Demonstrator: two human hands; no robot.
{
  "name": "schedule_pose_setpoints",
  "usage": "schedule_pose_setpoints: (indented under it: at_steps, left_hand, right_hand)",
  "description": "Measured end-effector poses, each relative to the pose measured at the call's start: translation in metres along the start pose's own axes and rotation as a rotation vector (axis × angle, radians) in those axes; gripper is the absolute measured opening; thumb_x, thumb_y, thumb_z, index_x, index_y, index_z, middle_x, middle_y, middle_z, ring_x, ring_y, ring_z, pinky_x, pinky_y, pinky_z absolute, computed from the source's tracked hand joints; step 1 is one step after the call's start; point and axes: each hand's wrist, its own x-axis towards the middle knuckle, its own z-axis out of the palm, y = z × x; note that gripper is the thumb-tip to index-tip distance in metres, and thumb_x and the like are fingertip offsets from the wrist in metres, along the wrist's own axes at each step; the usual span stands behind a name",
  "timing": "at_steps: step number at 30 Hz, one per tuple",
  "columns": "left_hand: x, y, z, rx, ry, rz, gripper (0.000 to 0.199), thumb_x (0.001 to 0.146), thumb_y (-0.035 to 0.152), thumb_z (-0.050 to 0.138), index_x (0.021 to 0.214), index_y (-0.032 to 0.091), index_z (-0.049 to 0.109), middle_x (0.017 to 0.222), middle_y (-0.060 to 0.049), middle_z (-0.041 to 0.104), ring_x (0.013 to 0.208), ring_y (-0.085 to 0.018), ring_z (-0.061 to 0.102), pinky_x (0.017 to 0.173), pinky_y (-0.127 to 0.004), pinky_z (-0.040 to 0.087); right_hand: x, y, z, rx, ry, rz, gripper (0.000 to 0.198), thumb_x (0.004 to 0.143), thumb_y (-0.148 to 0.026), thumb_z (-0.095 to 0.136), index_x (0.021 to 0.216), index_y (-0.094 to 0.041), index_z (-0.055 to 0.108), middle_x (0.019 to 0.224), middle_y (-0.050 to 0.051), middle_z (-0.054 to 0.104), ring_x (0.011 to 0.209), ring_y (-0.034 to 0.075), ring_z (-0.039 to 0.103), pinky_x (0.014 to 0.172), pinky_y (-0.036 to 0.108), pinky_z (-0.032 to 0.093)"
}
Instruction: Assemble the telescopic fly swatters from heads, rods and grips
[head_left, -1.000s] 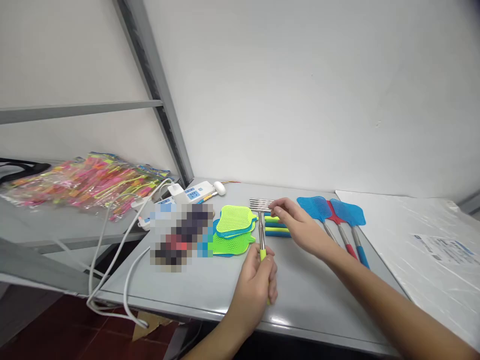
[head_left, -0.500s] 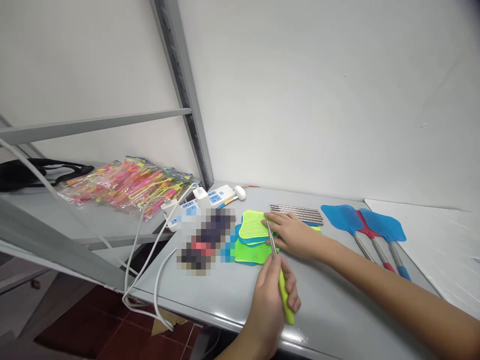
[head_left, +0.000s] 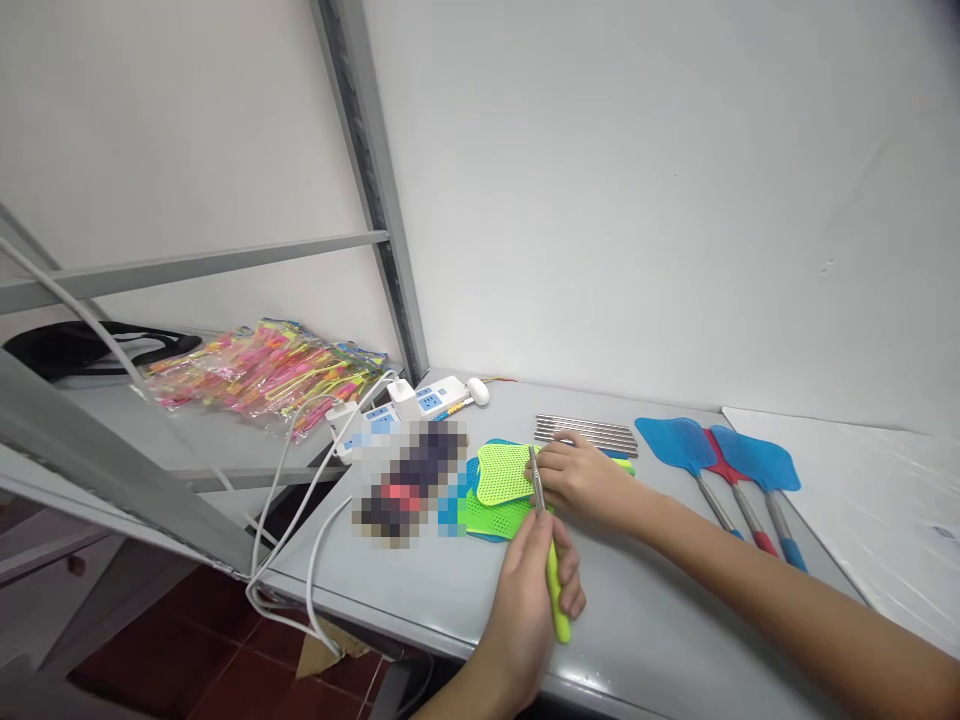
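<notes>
At lower centre, the left hand [head_left: 529, 578] grips a lime swatter handle [head_left: 556, 595], its steel shaft [head_left: 538, 492] upward; the right hand [head_left: 586, 485] touches a mid-frame yellow-green swatter head [head_left: 504, 473], pinch indiscernible, which a loose hold could drop.

**Plastic and bright metal**

From afar I log polished metal rods [head_left: 600, 437] toward the back edge of the smooth worktop [head_left: 637, 620]; matt, perforated plastic swatter heads [head_left: 504, 474]; smooth plastic grip [head_left: 556, 592] near the front edge; glossy film bags [head_left: 274, 372] beyond the left.
</notes>
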Motion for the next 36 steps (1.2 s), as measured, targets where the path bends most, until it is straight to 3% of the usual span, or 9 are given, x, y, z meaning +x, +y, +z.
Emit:
schedule_pose_setpoints:
  at_steps: [5,12,14,17,19,21,26,32,36]
  left_hand:
    - [0.0,0.001,0.002,0.005,0.004,0.008,0.037,0.089,0.054,0.054,0.081,0.019,0.046,0.056,0.008,0.041,0.042,-0.005,0.03,0.045,-0.021,0.025]
    - [-0.002,0.002,0.001,0.07,-0.028,0.038,0.037,0.09,0.055,0.052,0.08,0.02,0.046,0.051,0.011,0.031,0.04,-0.004,0.024,0.043,-0.019,0.024]
    - [-0.004,0.004,0.0,0.152,-0.093,0.033,0.035,0.092,0.053,0.049,0.08,0.02,0.046,0.05,0.011,0.03,0.038,-0.005,0.022,0.041,-0.019,0.023]
    - [-0.009,0.006,0.0,0.363,-0.223,0.019,0.034,0.095,0.051,0.044,0.081,0.02,0.048,0.049,0.01,0.036,0.036,-0.006,0.024,0.038,-0.02,0.023]
    - [-0.012,0.006,0.0,0.543,-0.291,0.014,0.034,0.096,0.051,0.043,0.084,0.019,0.05,0.05,0.009,0.04,0.038,-0.006,0.029,0.039,-0.02,0.024]
    - [-0.015,0.007,0.002,0.695,-0.329,0.014,0.035,0.097,0.051,0.041,0.087,0.019,0.052,0.052,0.007,0.044,0.042,-0.007,0.033,0.042,-0.019,0.025]
    - [-0.017,0.008,0.004,0.858,-0.353,0.013,0.037,0.098,0.052,0.037,0.092,0.019,0.053,0.058,0.006,0.049,0.045,-0.007,0.033,0.046,-0.02,0.027]
    - [-0.02,0.015,0.008,1.104,-0.438,0.053,0.039,0.099,0.051,0.035,0.108,0.02,0.057,0.061,0.005,0.05,0.052,-0.01,0.041,0.051,-0.021,0.033]
    - [-0.022,0.018,0.008,1.334,-0.442,0.21,0.038,0.097,0.046,0.043,0.128,0.026,0.053,0.098,-0.003,0.067,0.092,-0.018,0.06,0.081,-0.026,0.046]
  right_hand:
    - [0.003,-0.001,-0.007,-0.014,0.147,0.081,0.02,0.097,-0.027,0.049,0.089,-0.021,0.066,0.088,0.003,0.072,0.082,0.015,0.063,0.091,0.034,0.036]
    - [-0.005,0.0,-0.066,-0.035,0.522,0.616,0.027,0.1,-0.032,0.036,0.091,-0.018,0.057,0.06,0.001,0.059,0.052,0.015,0.052,0.055,0.029,0.036]
    - [-0.018,-0.008,-0.087,0.275,0.668,0.88,0.026,0.099,-0.039,0.039,0.09,-0.02,0.054,0.058,-0.003,0.052,0.047,0.013,0.046,0.047,0.027,0.033]
    - [-0.048,-0.029,-0.109,1.166,0.784,1.2,0.03,0.092,-0.043,0.053,0.072,-0.022,0.046,0.053,-0.008,0.037,0.039,0.007,0.029,0.039,0.022,0.031]
    - [-0.072,-0.044,-0.113,1.628,0.865,1.237,0.03,0.087,-0.034,0.063,0.069,-0.02,0.043,0.053,-0.01,0.027,0.038,0.004,0.021,0.035,0.018,0.027]
    - [-0.094,-0.057,-0.114,1.86,1.036,1.225,0.025,0.083,-0.025,0.069,0.073,-0.019,0.046,0.055,-0.011,0.025,0.039,0.002,0.022,0.034,0.014,0.027]
    - [-0.117,-0.085,-0.109,1.889,1.284,1.294,0.021,0.083,-0.026,0.07,0.082,-0.021,0.05,0.063,-0.008,0.04,0.045,0.003,0.036,0.036,0.014,0.034]
    - [-0.114,-0.101,-0.087,1.806,1.214,1.357,0.033,0.085,-0.039,0.065,0.07,-0.021,0.041,0.051,-0.012,0.018,0.041,0.004,0.012,0.033,0.017,0.017]
    - [-0.117,-0.102,-0.072,1.481,1.161,1.315,0.029,0.084,-0.04,0.069,0.079,-0.02,0.048,0.052,-0.011,0.037,0.04,0.003,0.019,0.037,0.016,0.024]
